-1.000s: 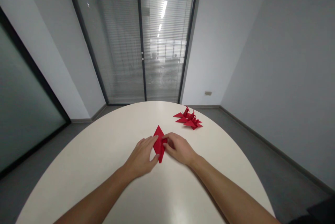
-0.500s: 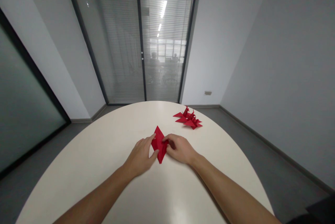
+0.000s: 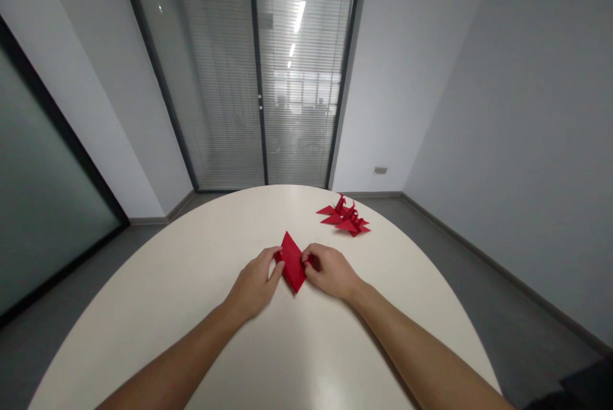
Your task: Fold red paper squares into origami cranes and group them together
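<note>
A red folded paper (image 3: 292, 264), shaped like a diamond, is between my two hands above the middle of the white table. My left hand (image 3: 257, 280) pinches its left corner between thumb and fingers. On the opposite side, my right hand (image 3: 329, 271) grips the right corner with thumb and forefinger, its other fingers curled. The fingertips cover both side corners; the top and bottom points show. Several red paper cranes (image 3: 345, 216) sit close together beyond my right hand, wings spread and partly overlapping one another.
The round white table (image 3: 158, 327) curves away towards its far edge. Behind it stands a glass partition (image 3: 220, 78) with blinds, and a grey wall (image 3: 517, 110) rises on the right. A dark object (image 3: 587, 381) shows at the lower right corner.
The diamond's face now looks smoother and wider, its centre crease no longer showing. My left fingers have closed in on the left corner; the right hand has barely moved. The cranes stay put.
</note>
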{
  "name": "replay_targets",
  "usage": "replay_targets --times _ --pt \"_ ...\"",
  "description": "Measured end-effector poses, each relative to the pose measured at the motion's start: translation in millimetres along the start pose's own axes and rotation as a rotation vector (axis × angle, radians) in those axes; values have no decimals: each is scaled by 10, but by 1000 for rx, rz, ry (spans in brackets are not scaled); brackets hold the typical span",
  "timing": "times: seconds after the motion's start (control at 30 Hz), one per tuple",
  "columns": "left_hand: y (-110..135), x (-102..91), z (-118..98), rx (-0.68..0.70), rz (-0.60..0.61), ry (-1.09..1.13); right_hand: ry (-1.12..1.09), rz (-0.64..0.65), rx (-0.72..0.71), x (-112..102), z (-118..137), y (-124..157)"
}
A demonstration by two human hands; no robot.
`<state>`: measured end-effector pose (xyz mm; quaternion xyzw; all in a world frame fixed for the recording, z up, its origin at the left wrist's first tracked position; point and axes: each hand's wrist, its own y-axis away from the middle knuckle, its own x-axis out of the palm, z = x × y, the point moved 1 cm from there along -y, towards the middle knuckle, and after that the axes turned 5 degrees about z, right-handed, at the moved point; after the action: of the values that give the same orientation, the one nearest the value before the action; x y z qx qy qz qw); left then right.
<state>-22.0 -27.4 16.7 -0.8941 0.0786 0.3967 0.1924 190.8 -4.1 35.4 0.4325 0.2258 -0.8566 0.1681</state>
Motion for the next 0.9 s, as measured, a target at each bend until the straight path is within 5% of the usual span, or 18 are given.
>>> replay_targets --times 0.9 --pt "1 -110 -108 -3 -166 -107 -77 -117 68 31 34 -21"
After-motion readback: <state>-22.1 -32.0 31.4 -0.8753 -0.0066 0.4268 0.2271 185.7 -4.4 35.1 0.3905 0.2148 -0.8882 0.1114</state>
